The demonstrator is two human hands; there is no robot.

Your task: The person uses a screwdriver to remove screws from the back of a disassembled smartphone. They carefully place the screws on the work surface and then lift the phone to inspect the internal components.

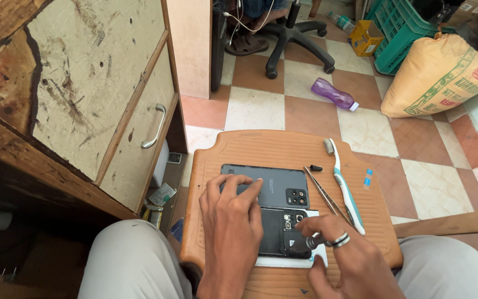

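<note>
From the head view I see an orange plastic stool seat [283,149] resting across my lap, and both hands work near its six o'clock edge. My left hand [232,221] lies flat with the fingers spread, fingertips pressing on the grey back cover [275,185] that sits at the centre of the seat, camera cluster toward three o'clock. Just below the cover, toward six o'clock, lies the opened phone [280,232], its dark insides facing up on a white sheet [283,261]; the heel of my left hand covers its nine o'clock end. My right hand [341,254] comes in from five o'clock, fingers curled and pinching a small dark screwdriver [305,242] whose tip meets the phone near its camera end; a ring [339,240] sits on one finger. At three o'clock of the cover, metal tweezers [326,196] lie slanted, just beside a white and teal toothbrush [343,185], and a tiny black cap [316,168] rests at the tweezers' far tip. Beyond the seat at twelve o'clock, a purple bottle [334,94] lies on the checkered floor [255,108], with a filled sack [438,77] at two o'clock and a worn cabinet [84,99] at ten o'clock.
</note>
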